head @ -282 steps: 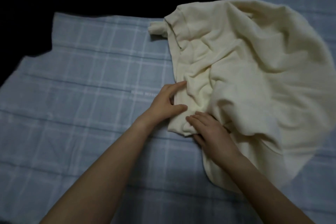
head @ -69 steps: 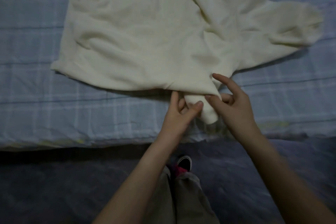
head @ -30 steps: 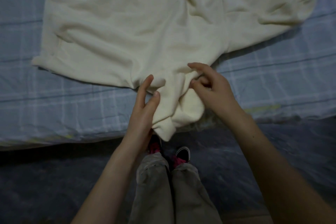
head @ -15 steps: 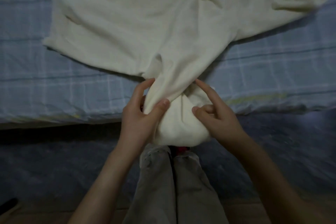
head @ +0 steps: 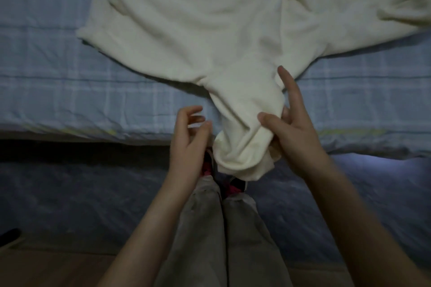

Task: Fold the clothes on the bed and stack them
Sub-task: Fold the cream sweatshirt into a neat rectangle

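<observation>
A cream sweatshirt (head: 210,18) lies spread and wrinkled on the blue checked bed (head: 46,65). One of its sleeves (head: 242,128) is pulled off the bed's near edge and hangs bunched over my shoes. My right hand (head: 293,130) holds that sleeve, thumb across the front and fingers behind it, the index finger pointing up. My left hand (head: 189,140) hovers just left of the sleeve with loosely curled fingers and holds nothing.
The bed's front edge (head: 93,137) runs across the middle of the view. Below it lies a dark grey rug (head: 70,193) and, nearer, a wooden floor (head: 46,268). My legs in grey trousers (head: 221,240) stand against the bed. A dark object (head: 9,235) sits at far left.
My left hand has let go of the sleeve and drawn a little to the left. My right hand keeps its hold, and the sleeve hangs lower over the bed's edge.
</observation>
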The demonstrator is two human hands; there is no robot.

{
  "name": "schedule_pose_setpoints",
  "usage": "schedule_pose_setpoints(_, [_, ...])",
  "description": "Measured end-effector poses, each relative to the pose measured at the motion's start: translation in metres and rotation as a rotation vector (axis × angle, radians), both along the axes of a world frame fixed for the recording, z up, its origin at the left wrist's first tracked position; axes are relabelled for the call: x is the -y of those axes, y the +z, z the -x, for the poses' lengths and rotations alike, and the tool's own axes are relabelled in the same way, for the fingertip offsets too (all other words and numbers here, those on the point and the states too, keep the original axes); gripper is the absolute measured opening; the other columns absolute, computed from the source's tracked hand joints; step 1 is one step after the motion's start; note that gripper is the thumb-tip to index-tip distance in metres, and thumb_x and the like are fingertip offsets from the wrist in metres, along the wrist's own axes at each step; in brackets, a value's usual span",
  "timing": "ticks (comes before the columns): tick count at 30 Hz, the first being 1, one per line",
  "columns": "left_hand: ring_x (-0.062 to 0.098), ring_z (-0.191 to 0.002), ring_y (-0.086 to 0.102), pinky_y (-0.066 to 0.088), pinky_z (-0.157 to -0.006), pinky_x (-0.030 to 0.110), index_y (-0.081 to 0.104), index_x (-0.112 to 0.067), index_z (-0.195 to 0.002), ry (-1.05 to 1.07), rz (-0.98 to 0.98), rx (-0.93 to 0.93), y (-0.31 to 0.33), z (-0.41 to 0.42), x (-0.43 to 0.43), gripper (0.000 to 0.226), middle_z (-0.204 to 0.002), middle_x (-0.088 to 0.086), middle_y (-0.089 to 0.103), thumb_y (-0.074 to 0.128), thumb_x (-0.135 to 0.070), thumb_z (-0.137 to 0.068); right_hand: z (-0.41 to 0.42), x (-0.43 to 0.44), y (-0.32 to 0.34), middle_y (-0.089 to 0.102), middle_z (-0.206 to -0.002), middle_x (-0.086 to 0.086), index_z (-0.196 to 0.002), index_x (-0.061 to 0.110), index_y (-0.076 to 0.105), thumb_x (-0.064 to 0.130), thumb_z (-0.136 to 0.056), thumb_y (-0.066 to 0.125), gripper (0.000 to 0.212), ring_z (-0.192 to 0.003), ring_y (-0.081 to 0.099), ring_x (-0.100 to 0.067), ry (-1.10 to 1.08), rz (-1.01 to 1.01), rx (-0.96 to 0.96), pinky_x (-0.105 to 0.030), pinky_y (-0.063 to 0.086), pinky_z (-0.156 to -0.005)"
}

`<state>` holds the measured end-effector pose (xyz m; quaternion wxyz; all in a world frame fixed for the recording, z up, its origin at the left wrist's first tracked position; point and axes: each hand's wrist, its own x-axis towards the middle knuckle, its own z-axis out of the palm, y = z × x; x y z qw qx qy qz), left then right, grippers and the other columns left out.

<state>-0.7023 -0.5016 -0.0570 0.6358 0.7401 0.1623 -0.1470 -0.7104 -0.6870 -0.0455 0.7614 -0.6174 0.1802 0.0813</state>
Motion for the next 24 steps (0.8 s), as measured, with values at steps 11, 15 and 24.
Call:
schedule_pose_setpoints(11, [0.001,-0.091,0.067,0.056,-0.076,0.021,0.052,-0.018,-0.132,-0.08,0.174,0.02,0.018,-0.015,0.009,0.052,-0.113,0.003,0.066,0.068,0.002,-0.087,-0.003,0.025,0.006,0.047,-0.149,-0.005,-0.148,0.039,0.035,-0.008,-0.095,0.052,0.073,-0.127,0.056,-0.02,0.023,0.326,0.103,-0.053,0.049,-0.103])
schedule_pose_setpoints(15, [0.004,-0.087,0.069,0.052,-0.069,0.016,0.062,-0.035,-0.117,-0.148,0.195,0.1,0.028,-0.02,-0.021,0.047,-0.105,-0.002,0.07,0.078,-0.015,-0.077,-0.001,0.036,0.015,0.06,-0.137,-0.006,-0.146,0.039,0.04,0.003,-0.091,0.064,0.071,-0.117,0.063,-0.021,-0.112,0.274,0.144,-0.037,0.057,-0.091])
schedule_pose_setpoints(24, [0.005,-0.085,0.067,0.053,-0.069,0.023,0.067,-0.032,-0.114,-0.369,0.074,0.004,0.022,-0.016,-0.038,0.042,-0.113,-0.011,0.07,0.072,-0.006,-0.082,0.039,0.004,0.016,0.036,-0.155,0.015,-0.152,0.023,0.032,-0.007,-0.078,0.076,0.091,-0.142,0.037,-0.005,0.167,0.325,0.027,-0.036,0.035,-0.117])
